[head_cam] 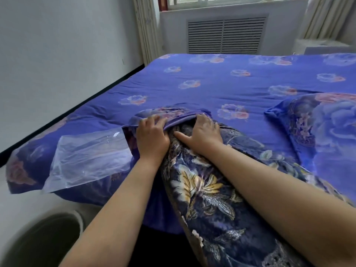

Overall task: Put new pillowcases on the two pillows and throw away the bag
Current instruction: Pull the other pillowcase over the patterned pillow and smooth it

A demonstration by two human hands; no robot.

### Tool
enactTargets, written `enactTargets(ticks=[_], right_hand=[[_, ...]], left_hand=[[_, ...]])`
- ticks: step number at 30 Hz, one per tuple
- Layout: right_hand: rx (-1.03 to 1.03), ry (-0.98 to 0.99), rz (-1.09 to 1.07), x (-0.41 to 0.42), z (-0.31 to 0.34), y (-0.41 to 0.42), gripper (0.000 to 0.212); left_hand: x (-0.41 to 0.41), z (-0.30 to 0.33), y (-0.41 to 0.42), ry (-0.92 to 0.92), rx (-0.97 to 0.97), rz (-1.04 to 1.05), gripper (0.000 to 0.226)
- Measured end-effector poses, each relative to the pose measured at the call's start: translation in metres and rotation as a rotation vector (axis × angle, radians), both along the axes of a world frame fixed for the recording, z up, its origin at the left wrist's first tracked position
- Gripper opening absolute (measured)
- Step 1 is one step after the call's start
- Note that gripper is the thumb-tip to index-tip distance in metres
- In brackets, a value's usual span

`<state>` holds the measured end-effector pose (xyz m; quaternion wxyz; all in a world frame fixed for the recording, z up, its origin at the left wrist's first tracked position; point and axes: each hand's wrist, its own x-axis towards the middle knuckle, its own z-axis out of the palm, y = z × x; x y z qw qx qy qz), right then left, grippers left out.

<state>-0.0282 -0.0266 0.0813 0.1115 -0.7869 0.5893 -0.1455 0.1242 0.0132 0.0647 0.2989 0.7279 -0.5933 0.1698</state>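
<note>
Centre of frame: left hand [152,137] gripping the pillowcase [173,114] hem, fingers curled round it to hold the mouth open. Right hand [202,132] pressing the pillow [208,199] inward, fingertips hidden inside. Left: empty bag [86,158] flat on the bed [212,81]. Right edge: second pillow [323,128].

Both forearms are bare to the frame edge; left hand [152,138] and right hand [202,134] wear nothing.

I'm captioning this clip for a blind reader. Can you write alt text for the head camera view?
Both hands work a blue floral pillowcase over a dark leaf-print pillow at the bed's near edge: the left hand grips the opening, the right hand presses the pillow. A clear plastic bag lies left; a covered pillow lies right.
</note>
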Motion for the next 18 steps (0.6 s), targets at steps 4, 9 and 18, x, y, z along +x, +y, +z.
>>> enactTargets(ticks=[4,9,18], right_hand=[[-0.014,0.123,0.214,-0.017,-0.004,0.025,0.092],[0.080,0.226,0.352,-0.016,-0.012,0.027,0.073],[-0.139,-0.312,0.129,-0.040,-0.001,0.017,0.028]], left_hand=[[-0.016,0.025,-0.011,-0.047,-0.046,-0.033,0.024],[-0.052,0.062,-0.020,0.999,0.139,-0.199,0.023],[-0.028,0.022,0.046,0.687,0.437,-0.405,0.012]])
